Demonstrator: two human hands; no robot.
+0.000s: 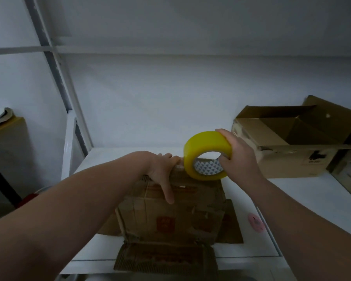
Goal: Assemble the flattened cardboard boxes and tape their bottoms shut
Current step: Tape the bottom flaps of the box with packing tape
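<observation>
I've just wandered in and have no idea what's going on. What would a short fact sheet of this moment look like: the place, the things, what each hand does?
Place: white table against a pale wall
Main item: worn box, standing, flaps splayed on the table
Left hand: grips the worn box's far top edge
Right hand: holds a yellow tape roll at that same edge
Behind, right: open box, flaps up
Small item: pink disc on the table
Stage: taping seems about to begin

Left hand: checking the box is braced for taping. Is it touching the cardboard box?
Touching. The head view shows the left hand on the cardboard box: fingers hooked over its far edge, thumb lying flat on its upper face.
</observation>
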